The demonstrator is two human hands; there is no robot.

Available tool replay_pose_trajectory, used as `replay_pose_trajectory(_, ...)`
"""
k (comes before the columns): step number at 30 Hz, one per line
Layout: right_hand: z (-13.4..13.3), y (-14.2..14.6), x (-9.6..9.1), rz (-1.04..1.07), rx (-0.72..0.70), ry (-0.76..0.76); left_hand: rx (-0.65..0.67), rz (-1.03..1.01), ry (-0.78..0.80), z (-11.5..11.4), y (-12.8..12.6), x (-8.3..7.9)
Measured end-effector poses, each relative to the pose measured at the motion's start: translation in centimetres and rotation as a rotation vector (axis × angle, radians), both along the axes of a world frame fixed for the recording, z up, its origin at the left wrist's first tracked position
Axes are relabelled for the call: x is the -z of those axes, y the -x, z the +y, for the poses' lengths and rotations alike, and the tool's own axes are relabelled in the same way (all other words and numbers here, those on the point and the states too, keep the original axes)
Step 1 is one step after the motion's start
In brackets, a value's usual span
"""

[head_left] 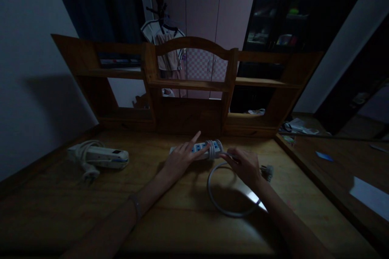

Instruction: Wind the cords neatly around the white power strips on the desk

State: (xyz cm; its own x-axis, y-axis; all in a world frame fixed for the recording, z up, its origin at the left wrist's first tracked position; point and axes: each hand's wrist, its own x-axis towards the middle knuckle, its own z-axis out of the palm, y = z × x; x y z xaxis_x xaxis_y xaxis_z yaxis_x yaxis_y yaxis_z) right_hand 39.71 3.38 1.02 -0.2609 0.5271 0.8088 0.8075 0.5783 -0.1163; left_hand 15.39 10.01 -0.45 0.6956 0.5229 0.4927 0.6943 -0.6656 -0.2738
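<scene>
A white power strip with blue sockets lies near the back middle of the wooden desk. My left hand rests on its left part, fingers spread and the index finger stretched out. Its white cable is wound a few turns around the strip's right end and then runs in a loose loop on the desk. My right hand is closed on the cable just right of the strip. The plug lies beside that hand.
A second white power strip with its cord bundled lies at the left of the desk. A wooden shelf unit stands along the back edge. A lower surface on the right holds a blue card and white paper.
</scene>
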Motion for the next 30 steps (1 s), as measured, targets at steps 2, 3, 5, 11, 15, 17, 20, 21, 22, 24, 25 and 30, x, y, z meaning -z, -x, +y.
replay_pose_trajectory(2,0.1,-0.2,0.0,0.034,0.01,0.035,0.076,0.063,-0.006,-0.1,-0.1,0.1)
replay_pose_trajectory(3,0.2,-0.3,0.0,0.055,0.011,0.061,0.115,0.095,-0.008,-0.2,-0.1,0.2)
replay_pose_trajectory(5,0.3,-0.5,-0.2,0.112,0.004,0.131,0.182,0.14,-0.01,-0.4,-0.1,0.2)
replay_pose_trajectory(11,0.8,-1.3,-1.1,0.345,-0.075,0.388,0.341,0.146,-0.049,-1.0,-0.1,-0.3)
replay_pose_trajectory(15,1.2,-1.8,-1.4,0.415,-0.195,0.578,0.404,0.156,-0.082,-1.6,-0.2,-0.3)
replay_pose_trajectory(17,1.4,-1.9,-1.5,0.42,-0.231,0.63,0.4,0.153,-0.081,-1.8,-0.3,-0.2)
replay_pose_trajectory(20,1.7,-2.0,-1.7,0.431,-0.264,0.68,0.404,0.151,-0.1,-2.0,-0.2,-0.1)
replay_pose_trajectory(21,1.7,-2.0,-1.8,0.434,-0.275,0.696,0.417,0.152,-0.11,-2.0,-0.2,-0.1)
replay_pose_trajectory(22,1.7,-2.0,-1.8,0.434,-0.286,0.714,0.435,0.152,-0.121,-1.9,-0.1,-0.1)
replay_pose_trajectory(24,1.7,-1.9,-1.8,0.421,-0.312,0.754,0.466,0.156,-0.146,-1.9,0.1,0.0)
replay_pose_trajectory(25,1.7,-1.9,-1.9,0.411,-0.327,0.777,0.475,0.155,-0.164,-1.9,0.2,0.0)
replay_pose_trajectory(30,1.7,-1.8,-1.9,0.365,-0.386,0.856,0.481,0.127,-0.208,-2.5,0.6,-0.2)
